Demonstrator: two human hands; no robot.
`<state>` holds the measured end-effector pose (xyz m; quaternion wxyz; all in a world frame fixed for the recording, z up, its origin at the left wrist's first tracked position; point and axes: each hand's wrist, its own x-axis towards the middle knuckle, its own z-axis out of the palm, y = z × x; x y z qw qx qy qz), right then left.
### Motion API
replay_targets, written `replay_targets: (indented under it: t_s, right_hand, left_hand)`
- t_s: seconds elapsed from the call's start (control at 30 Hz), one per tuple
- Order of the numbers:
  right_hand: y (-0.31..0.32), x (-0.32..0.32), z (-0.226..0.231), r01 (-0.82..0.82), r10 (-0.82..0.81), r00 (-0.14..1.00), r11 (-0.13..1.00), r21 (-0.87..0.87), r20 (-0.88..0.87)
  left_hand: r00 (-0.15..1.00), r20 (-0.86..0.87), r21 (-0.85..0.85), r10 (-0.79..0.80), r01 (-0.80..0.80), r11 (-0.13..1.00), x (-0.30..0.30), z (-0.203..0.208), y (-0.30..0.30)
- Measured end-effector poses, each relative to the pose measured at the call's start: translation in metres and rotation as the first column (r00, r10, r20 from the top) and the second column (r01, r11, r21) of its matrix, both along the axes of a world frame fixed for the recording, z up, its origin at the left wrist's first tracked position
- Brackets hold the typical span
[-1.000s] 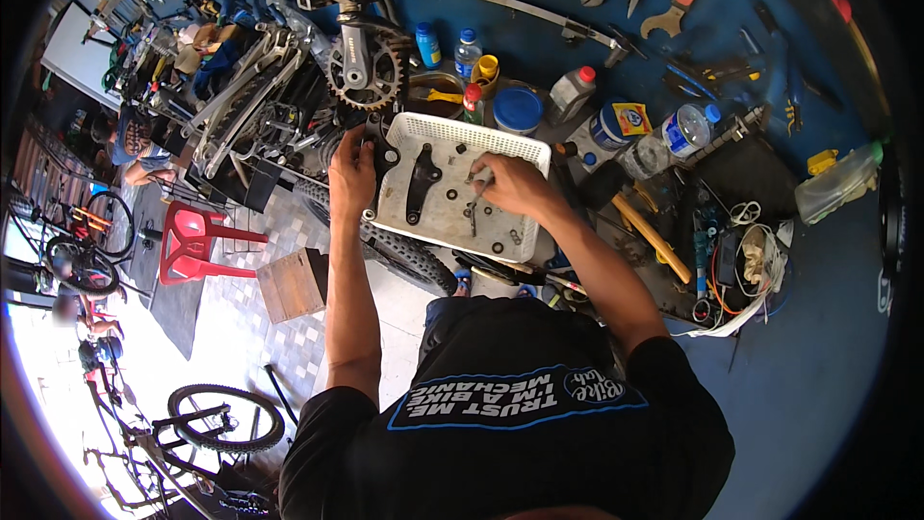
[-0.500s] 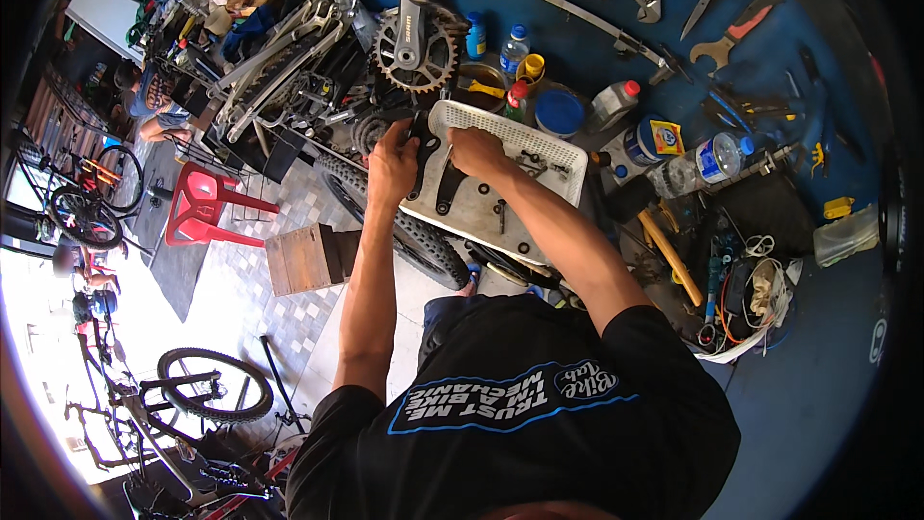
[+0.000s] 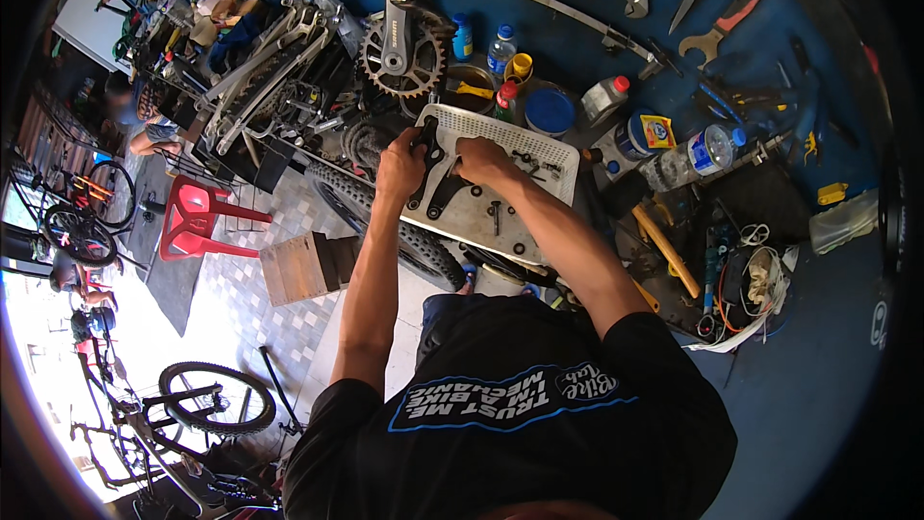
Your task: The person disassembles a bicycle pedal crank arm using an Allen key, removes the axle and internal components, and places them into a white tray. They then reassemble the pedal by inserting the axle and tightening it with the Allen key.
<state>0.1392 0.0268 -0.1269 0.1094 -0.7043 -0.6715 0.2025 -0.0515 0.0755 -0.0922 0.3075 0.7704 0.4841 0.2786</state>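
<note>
My left hand [image 3: 402, 166] is closed around the upper part of a black, arm-shaped bike linkage piece [image 3: 432, 144], held over the left end of a white plastic tray [image 3: 500, 122]. To its right, my right hand [image 3: 483, 160] is closed, thumb and fingers together; what it grips is hidden. Just below those fingers a second black linkage piece [image 3: 441, 202] lies in the tray. Small dark rings and a bolt [image 3: 496, 219] lie on the tray's bottom, with more small hardware [image 3: 539, 167] toward its right end.
Behind the tray stand bottles, a blue-lidded tub [image 3: 551, 112] and a bike crankset [image 3: 399, 53]. A hammer [image 3: 666, 246] lies to the right. Tools hang on the blue wall. A bike tyre [image 3: 414, 248] is beneath the tray, with a wooden box [image 3: 306, 268] and red chair [image 3: 205, 219] at left.
The view has shifted slightly. My left hand has moved a little relative to the tray, showing more of the linkage piece's upper end. My right hand remains closed in nearly the same place.
</note>
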Motion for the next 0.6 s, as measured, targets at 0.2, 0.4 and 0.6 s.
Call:
replay_targets:
  t_s: [0.2,0.4,0.6]
  right_hand:
    - [-0.036,0.015,0.035,-0.045,0.045,0.999,0.998,0.046,0.007]
    - [-0.066,0.034,0.079,-0.071,0.070,0.997,0.996,0.058,0.021]
    - [-0.095,0.062,0.117,0.016,0.002,0.996,0.980,0.197,-0.087]
  left_hand:
    - [0.998,-0.066,-0.032,-0.014,0.012,0.999,0.008,-0.005,0.007]
    - [0.961,-0.257,-0.087,-0.100,0.080,0.993,0.028,-0.025,0.016]
    - [0.932,-0.302,-0.105,-0.198,0.174,0.979,0.039,-0.039,0.021]
